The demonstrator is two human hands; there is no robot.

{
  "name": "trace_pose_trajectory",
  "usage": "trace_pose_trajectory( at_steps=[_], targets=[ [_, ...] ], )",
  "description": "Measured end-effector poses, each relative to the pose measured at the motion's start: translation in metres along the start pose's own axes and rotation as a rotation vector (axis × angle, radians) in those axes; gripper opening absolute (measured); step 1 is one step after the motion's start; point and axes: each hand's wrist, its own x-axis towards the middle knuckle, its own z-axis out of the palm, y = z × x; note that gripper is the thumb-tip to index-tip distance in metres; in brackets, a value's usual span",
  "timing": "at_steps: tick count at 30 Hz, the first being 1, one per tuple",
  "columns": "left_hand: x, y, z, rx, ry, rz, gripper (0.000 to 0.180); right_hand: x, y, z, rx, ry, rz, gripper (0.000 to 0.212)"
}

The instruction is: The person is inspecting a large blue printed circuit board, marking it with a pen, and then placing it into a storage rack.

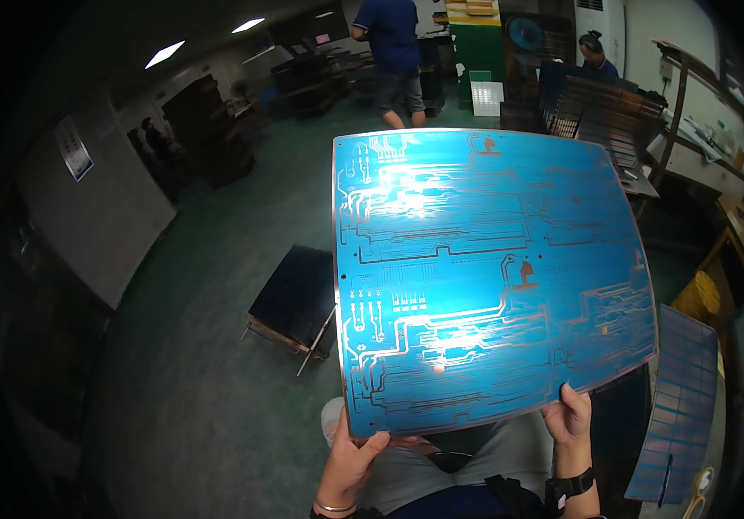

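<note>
Above the lap (515, 445), the panel (476, 281) is held up: the left hand (350, 465) pinches its near left corner, the right hand (569, 417) its near edge, probably to leave the patterned face uncovered.

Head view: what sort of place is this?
Probably a circuit-board workshop: the blue panel is circuit-patterned, a gridded panel is at right, and a co-worker stands in the background.

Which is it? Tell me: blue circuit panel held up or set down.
Held up: the left hand and right hand grip the blue circuit panel along its lower edge.
</note>
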Motion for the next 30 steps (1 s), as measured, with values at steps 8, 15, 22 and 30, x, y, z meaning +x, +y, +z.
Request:
trace_pose_trajectory(
  at_steps=[8,15,22,30],
  targets=[
    [0.000,0.001,0.002,0.019,0.025,0.022,0.057,-0.002,-0.002,0.006,-0.026,-0.014,-0.008,0.046],
    [0.002,-0.002,-0.002,0.040,0.037,-0.009,0.058,-0.002,-0.004,0.005,-0.039,-0.015,0.020,0.047],
    [0.003,-0.003,-0.004,0.046,0.021,-0.006,0.057,-0.002,-0.005,0.011,-0.050,-0.005,0.027,0.048],
    [0.004,-0.005,-0.006,0.044,0.013,0.001,0.057,-0.003,-0.005,0.010,-0.050,-0.003,0.028,0.047]
  ],
)
